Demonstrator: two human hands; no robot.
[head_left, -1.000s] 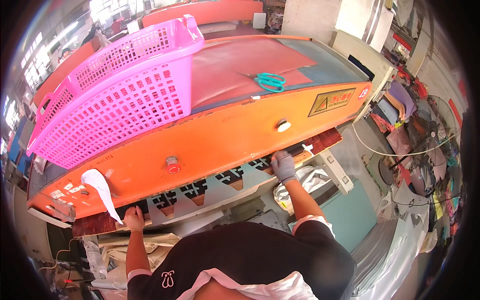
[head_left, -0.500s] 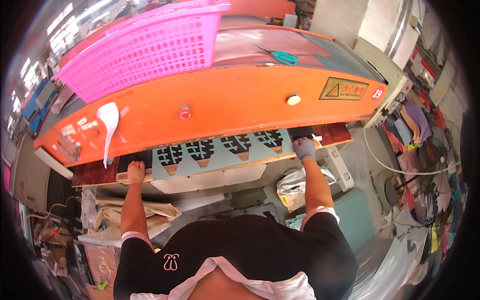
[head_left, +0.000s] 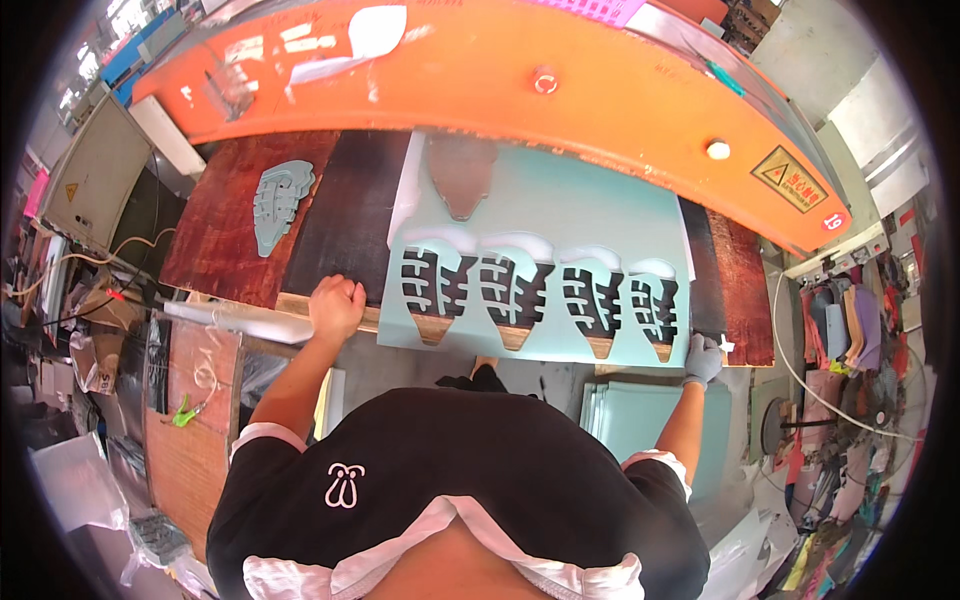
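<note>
A wide black cutting board [head_left: 345,200] with a wooden front edge juts out beneath the orange press beam [head_left: 470,75]. Curled over its front edge at the left is my bare left hand [head_left: 338,306]. My right hand [head_left: 704,360], in a grey glove, is closed on the same edge at the far right. Between them lies a pale green sheet [head_left: 600,195] with several pointed cut-outs along its near side, black board showing through. Near the beam, a brown pointed shape [head_left: 462,175] shows on the sheet. Toothed pale green cut pieces [head_left: 278,205] lie at the left.
Reddish-brown table panels [head_left: 225,215] flank the black board. The beam carries a red button [head_left: 544,80] and a white knob [head_left: 718,150]. Pale green sheets [head_left: 625,410] are stacked low at the right. Hanging scraps [head_left: 835,330] and a looping white cable [head_left: 800,385] are farther right.
The cutting board and sheet have slid out toward me from beneath the beam, both hands on the edge. My view has shifted, and the cut pieces at the left now show.
</note>
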